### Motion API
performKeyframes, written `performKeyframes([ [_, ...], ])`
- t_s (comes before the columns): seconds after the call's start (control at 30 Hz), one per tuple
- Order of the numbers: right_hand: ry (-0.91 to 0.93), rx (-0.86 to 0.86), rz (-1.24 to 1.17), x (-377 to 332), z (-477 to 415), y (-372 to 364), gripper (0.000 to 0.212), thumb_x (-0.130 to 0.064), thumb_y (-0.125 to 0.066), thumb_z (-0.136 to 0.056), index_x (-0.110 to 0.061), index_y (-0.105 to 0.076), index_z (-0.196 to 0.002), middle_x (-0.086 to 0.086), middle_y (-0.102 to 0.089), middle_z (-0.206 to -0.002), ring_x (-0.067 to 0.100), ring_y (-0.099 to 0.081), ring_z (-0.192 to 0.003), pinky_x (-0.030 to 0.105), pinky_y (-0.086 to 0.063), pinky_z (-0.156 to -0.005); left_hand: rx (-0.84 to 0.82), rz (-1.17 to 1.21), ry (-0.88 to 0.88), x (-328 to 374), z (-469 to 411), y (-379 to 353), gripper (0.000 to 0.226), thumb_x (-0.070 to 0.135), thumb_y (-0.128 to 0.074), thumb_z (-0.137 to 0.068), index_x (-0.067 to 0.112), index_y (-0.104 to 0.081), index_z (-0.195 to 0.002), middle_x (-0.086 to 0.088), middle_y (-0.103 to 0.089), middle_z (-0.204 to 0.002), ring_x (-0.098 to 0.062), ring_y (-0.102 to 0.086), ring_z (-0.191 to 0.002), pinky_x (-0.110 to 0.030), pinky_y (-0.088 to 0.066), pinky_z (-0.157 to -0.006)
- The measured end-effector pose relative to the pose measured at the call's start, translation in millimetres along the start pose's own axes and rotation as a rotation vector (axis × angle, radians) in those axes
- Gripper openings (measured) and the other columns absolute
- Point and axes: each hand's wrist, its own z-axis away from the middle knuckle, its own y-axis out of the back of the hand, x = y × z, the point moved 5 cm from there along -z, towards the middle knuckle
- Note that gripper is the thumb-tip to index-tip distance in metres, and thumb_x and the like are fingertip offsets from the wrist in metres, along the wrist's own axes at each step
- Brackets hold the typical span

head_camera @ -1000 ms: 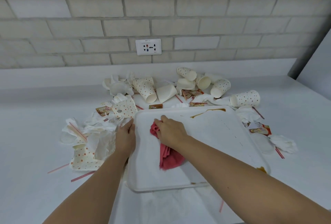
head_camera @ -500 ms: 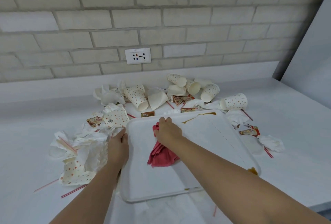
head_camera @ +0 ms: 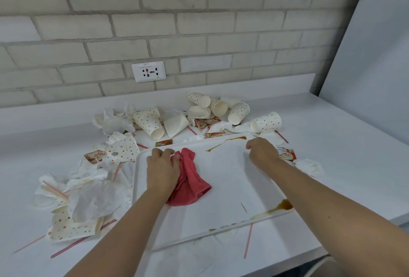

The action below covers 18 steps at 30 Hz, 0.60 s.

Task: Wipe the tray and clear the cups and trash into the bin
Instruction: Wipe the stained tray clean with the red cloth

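Fingers (head_camera: 251,144) of the right hand (head_camera: 263,152) curl at the far rim of the white tray (head_camera: 232,177), grip unclear. The left hand (head_camera: 162,169) bunches the red cloth (head_camera: 192,188) on the tray's left part. Better to flatten the cloth and sweep right: a brown sauce streak (head_camera: 225,142) lies between both hands, and a pool (head_camera: 285,204) sits at the near-right corner.

White tray (head_camera: 232,179) flat, brown-stained at far and right rims; red cloth (head_camera: 191,185) crumpled on it; dotted cups (head_camera: 265,122) toppled beyond.
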Motion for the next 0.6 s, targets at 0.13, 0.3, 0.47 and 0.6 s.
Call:
performKeyframes([
  [0.13, -0.058, 0.107, -0.051, 37.2, -1.4, -6.6, 0.041, -0.003, -0.039, -0.095, -0.011, -0.045, -0.135, 0.012, -0.039, -0.136, 0.028, -0.04, -0.126, 0.038, -0.041, -0.097, -0.163, -0.166, -0.055, 22.7, 1.0, -23.2, 0.038, 0.034, -0.037, -0.097, 0.014, -0.05, -0.127, -0.007, -0.042, -0.131, -0.029, -0.041, -0.114, -0.04, -0.04, -0.094],
  [0.3, -0.078, 0.055, -0.139, 65.8, -4.6, -29.5, 0.037, -0.006, -0.034, -0.098, -0.016, -0.057, -0.125, 0.006, -0.056, -0.122, 0.025, -0.051, -0.118, 0.034, -0.041, -0.097, -0.302, -0.345, -0.155, 28.7, -4.4, -34.4, 0.037, 0.035, -0.036, -0.097, 0.02, -0.054, -0.126, 0.0, -0.042, -0.133, -0.023, -0.039, -0.117, -0.039, -0.041, -0.094],
  [0.47, -0.046, 0.11, -0.151, 74.9, -6.0, -40.1, 0.046, -0.009, -0.03, -0.099, -0.028, -0.046, -0.138, 0.005, -0.063, -0.112, 0.024, -0.058, -0.104, 0.033, -0.047, -0.084, -0.333, -0.312, -0.104, 16.5, -8.6, -36.6, 0.043, 0.039, -0.045, -0.094, 0.021, -0.046, -0.133, -0.003, -0.04, -0.133, -0.026, -0.041, -0.118, -0.04, -0.039, -0.097],
  [0.6, 0.01, 0.129, 0.02, 74.0, -4.0, -45.9, 0.05, -0.012, -0.028, -0.101, -0.033, -0.025, -0.147, 0.006, -0.064, -0.114, 0.023, -0.061, -0.102, 0.032, -0.048, -0.073, -0.241, -0.365, -0.012, 7.6, -19.4, -31.4, 0.04, 0.043, -0.046, -0.093, 0.018, -0.054, -0.123, -0.008, -0.042, -0.121, -0.027, -0.044, -0.108, -0.038, -0.041, -0.092],
])
